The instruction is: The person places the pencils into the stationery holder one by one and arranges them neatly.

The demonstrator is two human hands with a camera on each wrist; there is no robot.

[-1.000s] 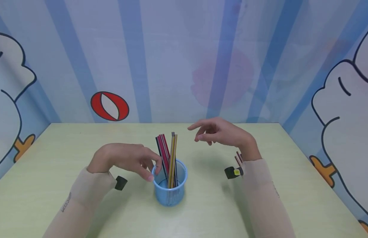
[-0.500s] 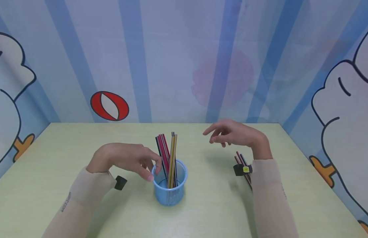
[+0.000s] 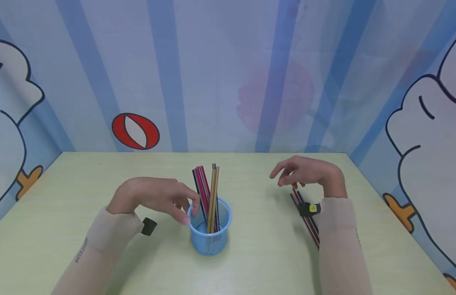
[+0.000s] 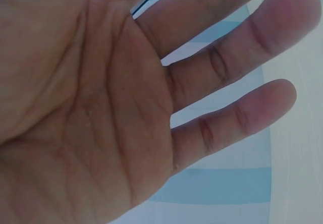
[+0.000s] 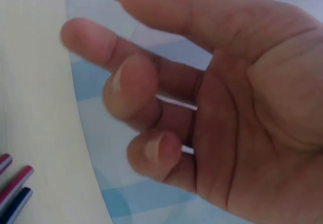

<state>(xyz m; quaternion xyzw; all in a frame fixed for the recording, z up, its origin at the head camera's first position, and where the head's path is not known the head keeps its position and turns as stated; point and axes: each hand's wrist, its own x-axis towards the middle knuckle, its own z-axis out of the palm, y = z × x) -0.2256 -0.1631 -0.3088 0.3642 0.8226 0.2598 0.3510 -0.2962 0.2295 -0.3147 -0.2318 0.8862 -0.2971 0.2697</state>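
L hand (image 3: 154,196) at blue cup (image 3: 210,229), R hand (image 3: 309,172) over loose pencils (image 3: 306,219).

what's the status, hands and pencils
Left hand open, fingertips at cup rim. Right hand open, empty, above loose pencils on table. Nothing in the way.

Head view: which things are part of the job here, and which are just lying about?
In use: blue cup, touched at the rim by the left hand; pencils in the cup; loose pencils under the right hand.
Lying about: nothing else on the green table.
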